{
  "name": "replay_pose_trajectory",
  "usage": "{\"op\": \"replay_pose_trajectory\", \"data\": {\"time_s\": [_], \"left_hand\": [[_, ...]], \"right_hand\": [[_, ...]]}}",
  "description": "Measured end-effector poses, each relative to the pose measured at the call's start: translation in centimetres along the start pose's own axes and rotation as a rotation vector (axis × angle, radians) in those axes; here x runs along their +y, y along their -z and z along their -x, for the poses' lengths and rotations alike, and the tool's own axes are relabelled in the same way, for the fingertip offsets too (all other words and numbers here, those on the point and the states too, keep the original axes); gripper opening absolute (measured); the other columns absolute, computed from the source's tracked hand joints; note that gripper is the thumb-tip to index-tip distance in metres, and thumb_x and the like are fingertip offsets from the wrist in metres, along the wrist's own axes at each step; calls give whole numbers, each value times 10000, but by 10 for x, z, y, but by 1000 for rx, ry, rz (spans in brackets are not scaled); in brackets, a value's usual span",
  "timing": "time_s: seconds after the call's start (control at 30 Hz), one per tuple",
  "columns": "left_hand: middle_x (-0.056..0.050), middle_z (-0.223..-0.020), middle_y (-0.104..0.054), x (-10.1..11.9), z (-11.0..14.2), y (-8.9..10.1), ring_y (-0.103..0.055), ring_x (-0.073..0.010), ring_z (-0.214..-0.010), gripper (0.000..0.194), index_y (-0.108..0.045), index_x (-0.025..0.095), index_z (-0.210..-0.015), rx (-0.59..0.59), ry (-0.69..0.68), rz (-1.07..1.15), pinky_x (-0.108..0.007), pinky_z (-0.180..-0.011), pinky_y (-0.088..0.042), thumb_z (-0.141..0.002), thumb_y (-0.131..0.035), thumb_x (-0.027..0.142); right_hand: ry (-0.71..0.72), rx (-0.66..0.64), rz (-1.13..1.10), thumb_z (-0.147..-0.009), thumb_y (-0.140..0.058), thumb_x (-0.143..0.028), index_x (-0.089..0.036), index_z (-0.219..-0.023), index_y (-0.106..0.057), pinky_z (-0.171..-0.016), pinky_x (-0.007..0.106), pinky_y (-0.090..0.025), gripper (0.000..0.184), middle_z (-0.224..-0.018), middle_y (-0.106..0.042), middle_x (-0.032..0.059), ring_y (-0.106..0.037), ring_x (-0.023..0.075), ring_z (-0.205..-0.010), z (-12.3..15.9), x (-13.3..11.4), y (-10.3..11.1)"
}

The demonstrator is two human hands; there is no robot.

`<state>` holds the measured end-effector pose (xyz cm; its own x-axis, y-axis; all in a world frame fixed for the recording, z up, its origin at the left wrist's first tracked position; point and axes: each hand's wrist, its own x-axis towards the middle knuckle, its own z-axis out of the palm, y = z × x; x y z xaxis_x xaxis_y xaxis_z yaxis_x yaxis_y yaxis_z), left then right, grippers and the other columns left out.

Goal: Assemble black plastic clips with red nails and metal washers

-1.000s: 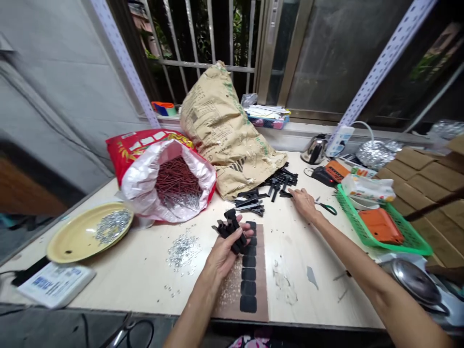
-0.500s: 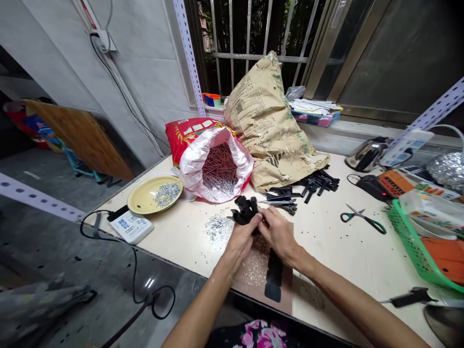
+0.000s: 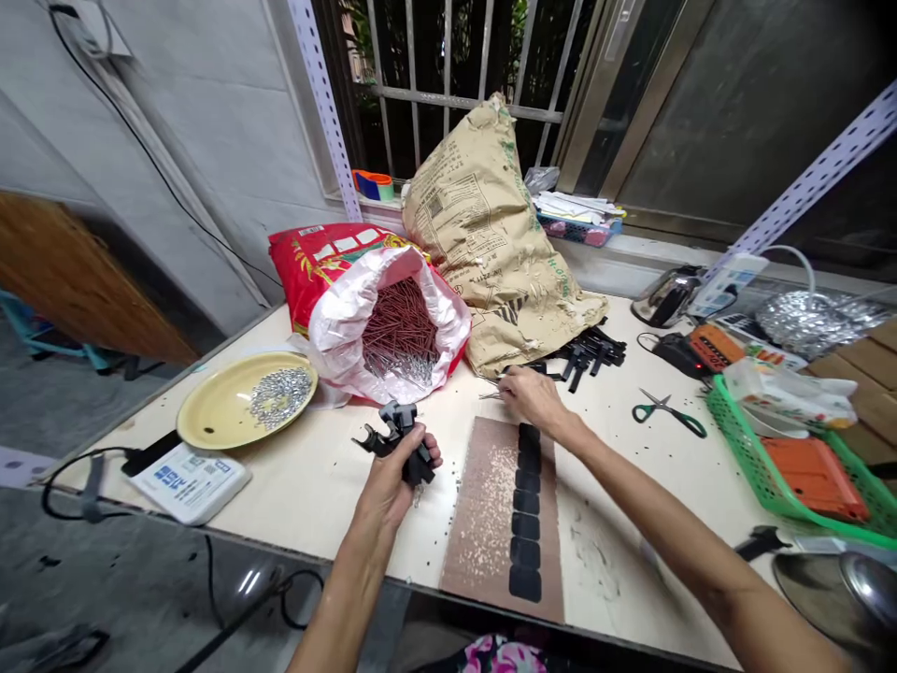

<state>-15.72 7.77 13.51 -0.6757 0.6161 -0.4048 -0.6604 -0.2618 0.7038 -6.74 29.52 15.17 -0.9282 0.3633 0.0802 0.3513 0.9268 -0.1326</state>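
My left hand (image 3: 392,467) is closed round a bunch of black plastic parts (image 3: 401,421), whose forked ends stick out to the left. A few shiny bits show just below that hand. My right hand (image 3: 538,404) reaches to the foot of the paper sack, beside black parts with thin metal rods (image 3: 491,394). Its fingers are curled in, and what they pinch is hidden. Between my forearms lies a brown board (image 3: 476,523) with pale specks and a row of black rounded squares (image 3: 525,526).
A red and white sack (image 3: 322,327) of brown screws stands behind, beside a tan paper sack (image 3: 483,243). More black parts (image 3: 592,353) lie at its foot. A yellow dish (image 3: 210,402) of small metal pieces sits left on a white scale (image 3: 189,486). Scissors (image 3: 669,411) and a green basket (image 3: 743,458) are right.
My hands have parted. The left moved left with the bunch of black parts; the right went up to the parts by the paper sack. More of the board shows, and the view shifted right.
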Motion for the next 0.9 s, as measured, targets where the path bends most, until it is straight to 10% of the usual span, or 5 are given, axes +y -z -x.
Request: {"op": "replay_pose_trajectory", "data": {"time_s": [0.77,0.9], "left_hand": [[2,-658,-574,1,1,-14,-562,-122,-621,343,-599,120,-723,10,-53,-41,-208,-498,-422,-545,-827,304],[-8,-619,-589,-8,-5,-24,-551,-130,-574,342,-621,123,-742,138,-184,-331,-224,-502,-400,-577,-789,372]], "right_hand": [[161,24,322,-935,-415,-189,-194,-978,-590,-740,330,-283,180,-1028,-565,89,-476,215,-887,4,36,-35],[141,43,290,-927,-429,-189,-207,-1084,-557,-751,321,-321,204,-1211,-518,85,-488,214,-914,3,38,-38]]}}
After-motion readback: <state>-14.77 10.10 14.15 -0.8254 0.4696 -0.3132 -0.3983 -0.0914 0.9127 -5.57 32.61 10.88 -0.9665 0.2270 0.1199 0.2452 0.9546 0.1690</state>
